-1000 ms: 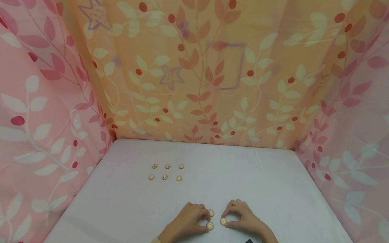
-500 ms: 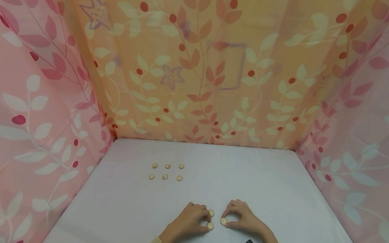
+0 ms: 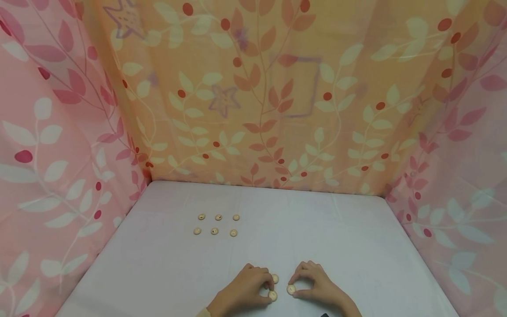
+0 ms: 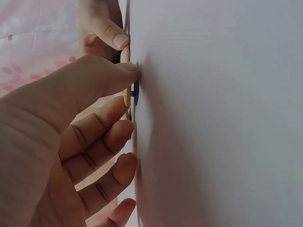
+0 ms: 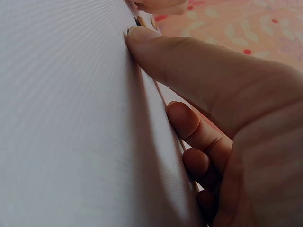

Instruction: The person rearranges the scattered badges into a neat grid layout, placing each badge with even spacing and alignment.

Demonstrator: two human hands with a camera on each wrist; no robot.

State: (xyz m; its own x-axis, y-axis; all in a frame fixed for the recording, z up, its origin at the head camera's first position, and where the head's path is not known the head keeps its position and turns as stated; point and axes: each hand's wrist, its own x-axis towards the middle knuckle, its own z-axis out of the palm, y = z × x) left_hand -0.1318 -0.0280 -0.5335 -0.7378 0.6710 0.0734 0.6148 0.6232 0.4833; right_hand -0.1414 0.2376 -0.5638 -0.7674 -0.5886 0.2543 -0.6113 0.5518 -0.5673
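In the head view, my left hand (image 3: 247,285) pinches a small round pale wooden disc (image 3: 273,296) between thumb and forefinger, low over the white tabletop. A second disc (image 3: 275,278) lies just beyond it, partly behind the left fingers. Across a narrow gap, my right hand (image 3: 318,286) grips another pale disc (image 3: 291,289) by its edges with thumb and forefinger. Thin discs show edge-on near the left thumb (image 4: 118,75) in the left wrist view. From the right wrist, the right thumb (image 5: 147,40) hides most of its disc. Marks on the faces are too small to read.
Several similar discs (image 3: 214,230) lie in two rows on the left of the white table (image 3: 317,224). A yellow leaf-patterned curtain (image 3: 253,97) stands behind the table, with pink curtains (image 3: 51,132) along both sides.
The disc in my left hand has shifted very slightly toward me and to the left. Both hands otherwise stay almost still, and the rows of discs remain in place.
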